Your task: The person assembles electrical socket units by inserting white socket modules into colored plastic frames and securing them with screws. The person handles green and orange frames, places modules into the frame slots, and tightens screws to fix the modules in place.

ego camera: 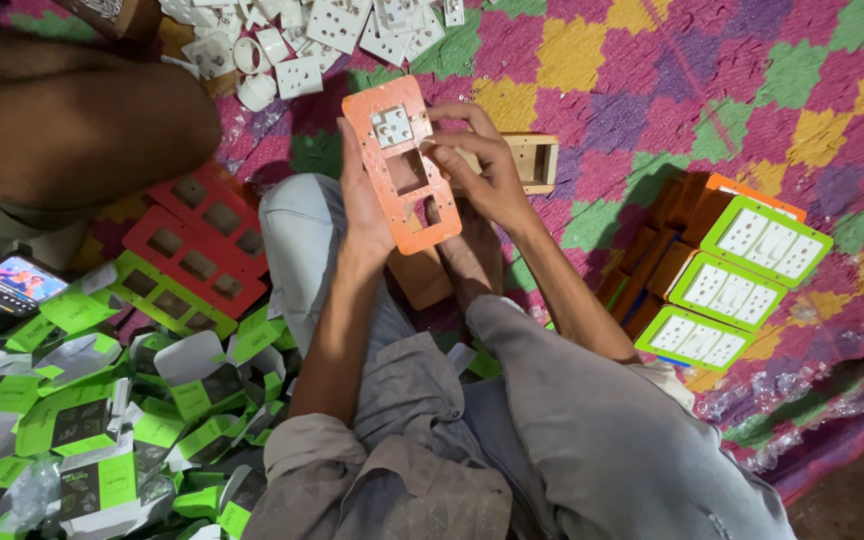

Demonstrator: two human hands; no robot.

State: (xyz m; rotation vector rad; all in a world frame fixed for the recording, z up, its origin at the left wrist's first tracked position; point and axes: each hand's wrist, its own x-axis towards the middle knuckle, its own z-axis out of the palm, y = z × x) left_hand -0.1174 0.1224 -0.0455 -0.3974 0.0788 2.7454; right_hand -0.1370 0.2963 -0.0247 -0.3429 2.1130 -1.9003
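Observation:
My left hand (364, 205) holds an orange plastic plate (402, 170) with three rectangular openings, gripping its left edge from behind. A white socket module (391, 127) sits in the top opening. My right hand (480, 165) touches the plate's right edge, fingertips near the middle opening. I sit cross-legged in grey trousers (512, 420) on a patterned mat (672, 90).
White socket parts (302, 40) lie piled at the top. Red and green plates (192, 250) lie at left beside green packaging cards (82, 420). Finished switch boards (732, 290) stack at right. A wooden box (532, 160) sits behind the hands. Another person's knee (82, 130) and a phone (2, 290) at left.

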